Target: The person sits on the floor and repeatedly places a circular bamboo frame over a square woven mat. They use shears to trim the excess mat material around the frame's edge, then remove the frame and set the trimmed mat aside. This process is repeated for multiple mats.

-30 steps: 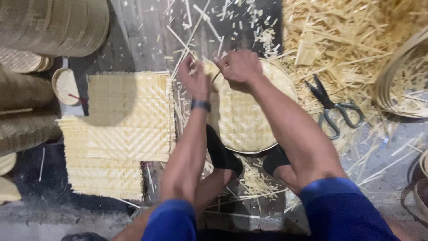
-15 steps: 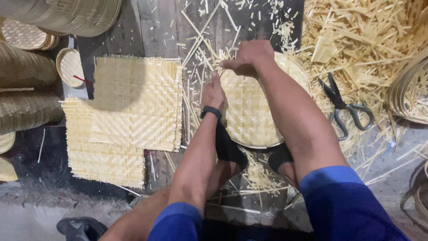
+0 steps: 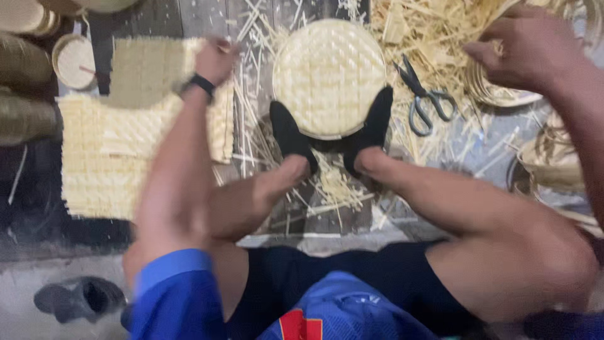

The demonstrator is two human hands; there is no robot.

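Nearest the camera are the person's bent knees and blue shorts, legs drawn up so that both feet, in black socks (image 3: 289, 135), reach forward and pin the round woven bamboo tray (image 3: 328, 75) between them; held that way, toes against its near rim, the tray stays put on the floor with neither hand on it. To the left lie flat square woven mats (image 3: 119, 151), stacked overlapping within arm's reach, and the left hand (image 3: 216, 60) rests at the upper edge of that stack, fingers curled closed; motion blur hides whether it pinches a sliver or only touches the weave. A black band sits on that wrist. Right of the tray, scissors (image 3: 423, 94) lie open on the floor among loose bamboo strips (image 3: 434, 38), handy to the working side. Farther right, the right hand (image 3: 525, 47) is closed round the rim of a bamboo hoop (image 3: 503, 97) lying on the strip pile. At the far left, finished round baskets (image 3: 75, 60) stand stacked out of the way.
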